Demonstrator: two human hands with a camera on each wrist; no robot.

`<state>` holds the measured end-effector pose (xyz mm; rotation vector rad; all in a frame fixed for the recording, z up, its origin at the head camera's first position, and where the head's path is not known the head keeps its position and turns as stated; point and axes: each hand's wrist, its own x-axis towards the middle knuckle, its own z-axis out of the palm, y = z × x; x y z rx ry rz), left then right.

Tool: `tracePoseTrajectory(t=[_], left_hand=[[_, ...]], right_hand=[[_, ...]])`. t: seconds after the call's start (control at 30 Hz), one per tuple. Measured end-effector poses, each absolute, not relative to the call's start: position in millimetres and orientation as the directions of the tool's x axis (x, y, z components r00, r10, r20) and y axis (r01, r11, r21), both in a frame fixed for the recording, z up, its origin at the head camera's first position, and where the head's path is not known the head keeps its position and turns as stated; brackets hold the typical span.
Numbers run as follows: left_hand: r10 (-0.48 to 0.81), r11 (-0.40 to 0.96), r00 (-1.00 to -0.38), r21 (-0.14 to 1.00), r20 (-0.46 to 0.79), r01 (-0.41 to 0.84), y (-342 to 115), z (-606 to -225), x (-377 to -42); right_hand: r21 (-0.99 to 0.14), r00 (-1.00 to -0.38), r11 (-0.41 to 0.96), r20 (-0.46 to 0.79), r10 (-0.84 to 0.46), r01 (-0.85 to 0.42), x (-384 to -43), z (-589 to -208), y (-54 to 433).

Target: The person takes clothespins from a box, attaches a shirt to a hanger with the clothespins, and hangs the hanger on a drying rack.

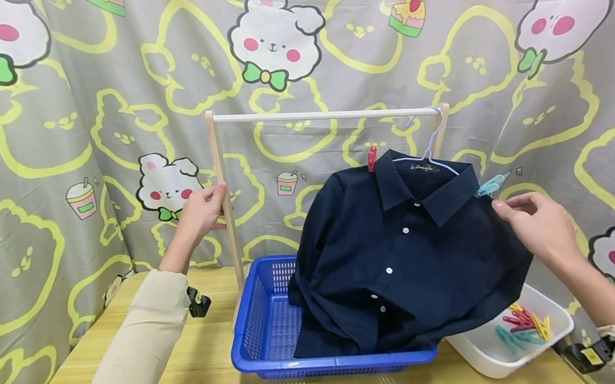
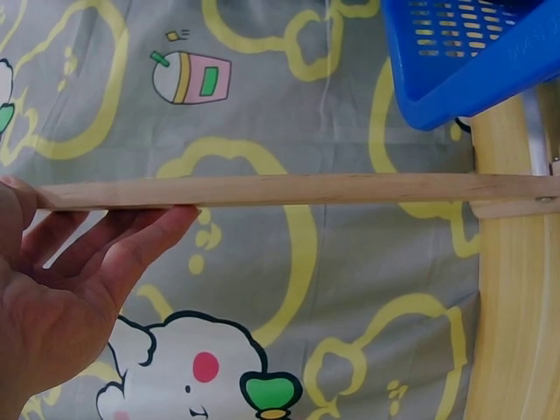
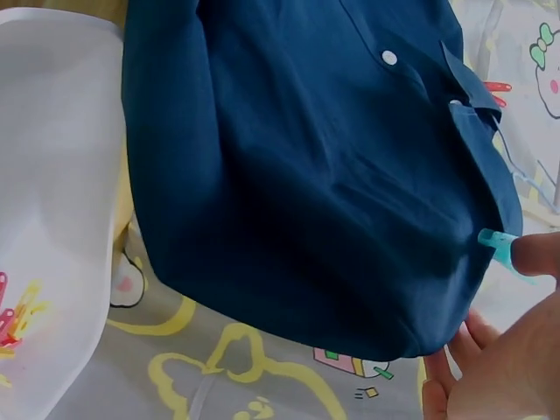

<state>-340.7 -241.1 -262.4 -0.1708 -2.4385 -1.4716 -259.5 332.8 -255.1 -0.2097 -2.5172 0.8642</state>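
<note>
A dark navy shirt [image 1: 363, 260] with white buttons hangs on a pale hanger [image 1: 428, 154] from the white rod [image 1: 323, 115] of a small wooden clothes rack. On its shoulders sit a red clothespin [image 1: 372, 159] and a teal clothespin [image 1: 490, 185]. My left hand [image 1: 201, 213] grips the rack's left post [image 2: 350, 188] between thumb and fingers. Just below the teal clothespin, my right hand [image 1: 543, 226] pinches the shirt's shoulder edge. In the right wrist view, the thumb lies by the teal clothespin and the fingertips touch the shirt edge, partly hidden.
A blue plastic basket [image 1: 241, 338] stands under the shirt, whose lower part drapes into it. To its right, a white tub [image 1: 490, 365] holds several red, yellow and teal clothespins [image 1: 522, 322]. A patterned curtain [image 1: 283, 41] stands behind the wooden table [image 1: 202, 372].
</note>
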Motion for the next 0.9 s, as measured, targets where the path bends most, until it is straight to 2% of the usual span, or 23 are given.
tracePoseTrajectory(t=[0.37, 0.6, 0.9], left_hand=[[-0.047, 0.468, -0.950, 0.847, 0.309, 0.252, -241, -263, -342], [-0.048, 0.469, -0.952, 0.848, 0.303, 0.246, -241, -263, -341], [-0.047, 0.465, -0.953, 0.851, 0.300, 0.245, -240, -263, -341]], right_hand=[[-0.658, -0.846, 0.752, 0.425, 0.322, -0.044, -256, -251, 324], [-0.634, -0.837, 0.770, 0.457, 0.302, -0.068, -252, -250, 317], [-0.581, -0.822, 0.798, 0.526, 0.217, -0.162, -247, -254, 293]])
